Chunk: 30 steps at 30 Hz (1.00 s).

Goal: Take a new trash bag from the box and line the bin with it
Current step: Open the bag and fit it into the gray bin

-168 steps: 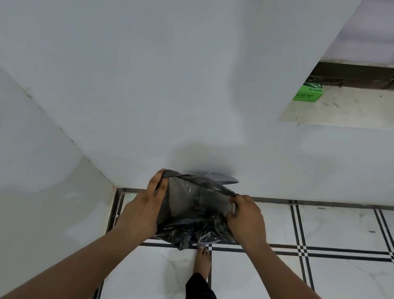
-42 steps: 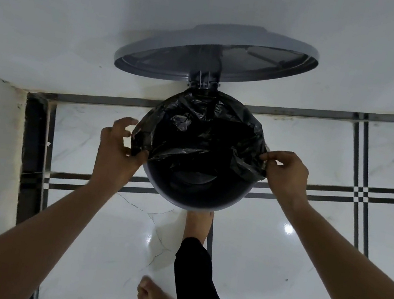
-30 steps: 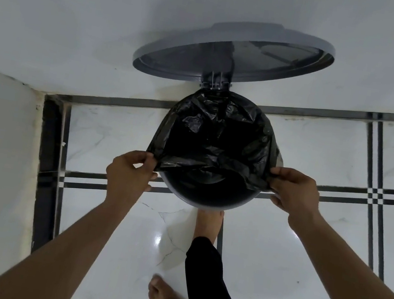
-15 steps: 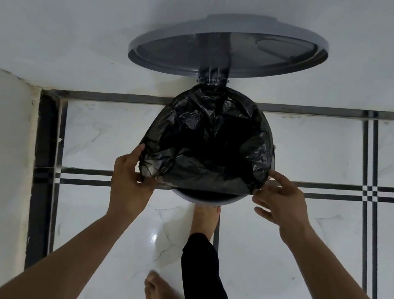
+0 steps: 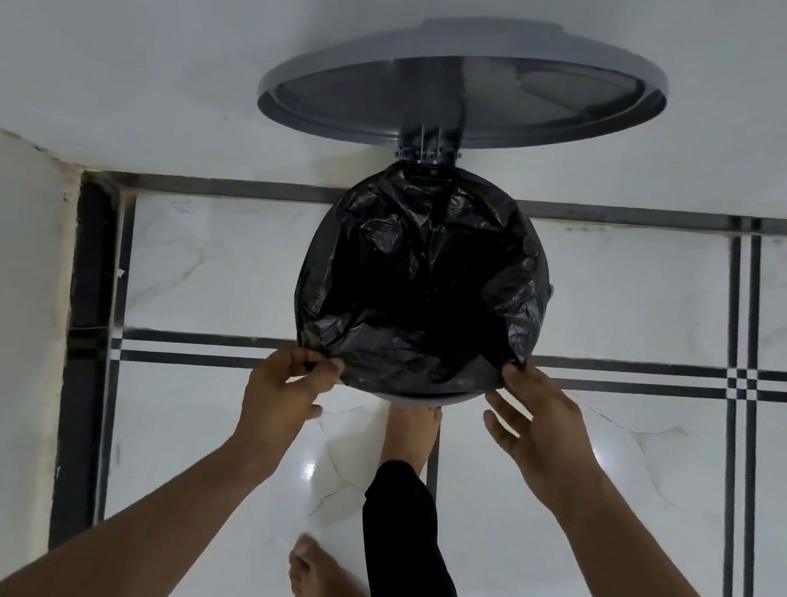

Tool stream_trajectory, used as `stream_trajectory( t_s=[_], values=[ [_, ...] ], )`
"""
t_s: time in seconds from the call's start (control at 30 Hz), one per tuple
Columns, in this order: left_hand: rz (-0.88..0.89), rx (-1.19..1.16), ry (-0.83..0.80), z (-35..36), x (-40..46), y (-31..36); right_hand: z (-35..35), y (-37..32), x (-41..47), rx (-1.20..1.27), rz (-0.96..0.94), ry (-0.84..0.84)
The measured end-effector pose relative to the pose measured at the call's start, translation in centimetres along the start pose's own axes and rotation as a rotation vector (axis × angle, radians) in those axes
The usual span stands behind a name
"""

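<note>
Both bare arms are reaching forward and down, elbows nearly straight. The left hand is pinching with thumb and curled fingers. The right hand is spreading its fingers, thumb and forefinger pinching at the tips.
</note>
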State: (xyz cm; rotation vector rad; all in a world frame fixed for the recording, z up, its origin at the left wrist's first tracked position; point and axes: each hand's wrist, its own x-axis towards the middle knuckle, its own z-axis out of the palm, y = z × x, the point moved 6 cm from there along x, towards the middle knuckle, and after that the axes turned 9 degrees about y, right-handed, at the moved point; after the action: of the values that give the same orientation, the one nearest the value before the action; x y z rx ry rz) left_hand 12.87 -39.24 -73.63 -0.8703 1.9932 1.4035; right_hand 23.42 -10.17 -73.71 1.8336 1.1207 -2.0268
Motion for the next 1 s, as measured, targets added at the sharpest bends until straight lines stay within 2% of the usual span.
stream_trajectory(
  t_s=[0.2, 0.3, 0.43, 0.53, 0.63, 0.7, 0.8, 0.9, 0.97, 1.0],
  values=[
    [0.022, -0.072, 0.025, 0.8, -1.0, 0.2, -0.9, 1.1, 0.4, 0.140, 0.039, 0.067],
    [0.132, 0.052, 0.035, 0.8, -1.3, 0.0, -0.8, 1.5, 0.3, 0.133, 0.061, 0.082],
    [0.323, 0.337, 0.029, 1.1, -1.8, -0.3, -0.6, 1.5, 0.4, -0.079, -0.033, 0.152],
    [0.383, 0.406, 0.065, 1.3, -1.0, 0.4, -0.1, 0.3, 1.1, -0.313, -0.178, 0.257],
    [0.202, 0.349, 0.090, 1.4, 1.1, 0.7, 0.5, -0.3, 1.8, -0.293, -0.198, 0.257],
    [0.001, 0.185, 0.065, 1.5, 2.1, 0.7, 0.5, -0.4, 2.3, -0.181, -0.147, 0.225],
    [-0.199, -0.081, 0.062, 0.3, 3.2, 0.9, 0.2, -0.7, 2.8, -0.004, -0.068, 0.178],
    [-0.292, -0.376, -0.068, -0.4, 3.8, 1.3, -0.2, -2.1, 3.3, 0.073, -0.076, 0.158],
    [-0.295, -0.410, -0.086, -0.4, 4.0, 1.4, -0.3, -3.5, 3.5, 0.098, -0.115, 0.142],
    [-0.285, -0.388, -0.046, -0.4, 4.2, 1.4, -0.4, -4.2, 3.4, 0.110, -0.139, 0.141]
  ],
)
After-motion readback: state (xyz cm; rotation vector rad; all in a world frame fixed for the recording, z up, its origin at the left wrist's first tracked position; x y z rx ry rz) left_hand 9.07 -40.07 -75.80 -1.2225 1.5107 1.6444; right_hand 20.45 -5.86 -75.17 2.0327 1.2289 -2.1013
